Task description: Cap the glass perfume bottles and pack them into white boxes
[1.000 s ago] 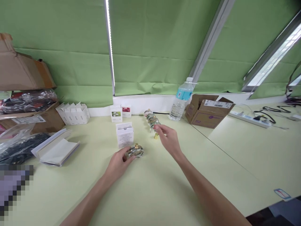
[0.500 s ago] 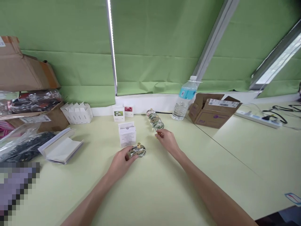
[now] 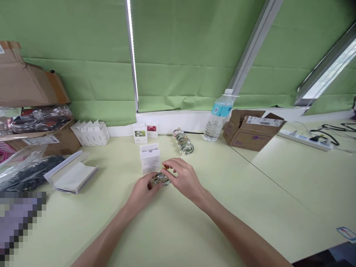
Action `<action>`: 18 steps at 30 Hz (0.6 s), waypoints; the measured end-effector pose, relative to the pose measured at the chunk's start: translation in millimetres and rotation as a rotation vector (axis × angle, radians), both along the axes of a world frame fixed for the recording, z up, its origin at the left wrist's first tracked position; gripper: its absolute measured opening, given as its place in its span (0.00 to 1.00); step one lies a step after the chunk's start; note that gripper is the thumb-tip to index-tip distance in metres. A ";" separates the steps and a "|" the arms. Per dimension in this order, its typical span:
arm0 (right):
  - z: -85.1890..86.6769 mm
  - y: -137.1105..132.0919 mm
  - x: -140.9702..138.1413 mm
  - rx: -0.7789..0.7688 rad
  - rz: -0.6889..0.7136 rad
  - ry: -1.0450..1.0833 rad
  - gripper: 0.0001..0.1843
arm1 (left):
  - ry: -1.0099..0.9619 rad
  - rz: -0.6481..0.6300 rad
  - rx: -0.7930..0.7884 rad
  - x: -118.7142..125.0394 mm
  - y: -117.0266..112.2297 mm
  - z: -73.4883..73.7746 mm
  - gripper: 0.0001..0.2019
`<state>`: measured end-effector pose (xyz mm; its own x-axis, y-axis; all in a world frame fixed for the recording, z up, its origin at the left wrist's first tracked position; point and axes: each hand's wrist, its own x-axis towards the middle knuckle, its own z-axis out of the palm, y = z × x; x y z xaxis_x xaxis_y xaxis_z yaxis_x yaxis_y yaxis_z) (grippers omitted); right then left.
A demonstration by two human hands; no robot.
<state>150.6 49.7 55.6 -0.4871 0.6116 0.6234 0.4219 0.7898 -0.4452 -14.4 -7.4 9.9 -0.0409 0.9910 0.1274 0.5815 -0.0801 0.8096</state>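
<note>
Tabletop of pale yellow-green lies nearest, and on it the left hand curls thumb and fingers around the side of a round, clear glass bottle. Just above that bottle's top, the right hand pinches a small, shiny gold cap; its fingers hide whether cap and bottle touch. Behind stands an upright white paper carton with printed text. Farther back run similar round glass bottles in a row, left of a clear plastic water bottle with a blue label.
</note>
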 end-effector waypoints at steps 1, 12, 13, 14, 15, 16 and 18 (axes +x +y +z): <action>-2.3 0.5 0.7 0.025 0.005 -0.037 0.11 | -0.002 0.000 0.002 0.2 -0.1 0.4 0.18; -13.2 0.8 3.0 0.189 0.012 -0.154 0.15 | 0.003 -0.002 -0.014 -0.4 -0.1 0.0 0.16; -14.1 0.3 2.5 0.193 0.003 -0.160 0.15 | 0.003 -0.003 -0.012 -0.5 0.0 0.0 0.16; -14.8 -0.3 2.0 0.195 -0.006 -0.167 0.15 | 0.004 -0.005 -0.012 -0.5 -0.1 0.1 0.16; -15.4 -1.0 1.6 0.196 -0.015 -0.174 0.15 | 0.005 -0.006 -0.012 -0.5 -0.1 0.3 0.16; -15.6 -1.9 1.3 0.192 -0.022 -0.179 0.15 | 0.006 -0.006 -0.013 -0.5 -0.1 0.5 0.16; -14.9 -3.4 1.4 0.169 -0.028 -0.180 0.16 | 0.006 -0.010 -0.011 -0.6 -0.2 0.7 0.16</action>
<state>152.1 46.3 40.7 -0.5840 0.5207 0.6228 0.5053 0.8336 -0.2231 -15.0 -7.6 10.5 -0.0307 0.9927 0.1170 0.5858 -0.0770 0.8068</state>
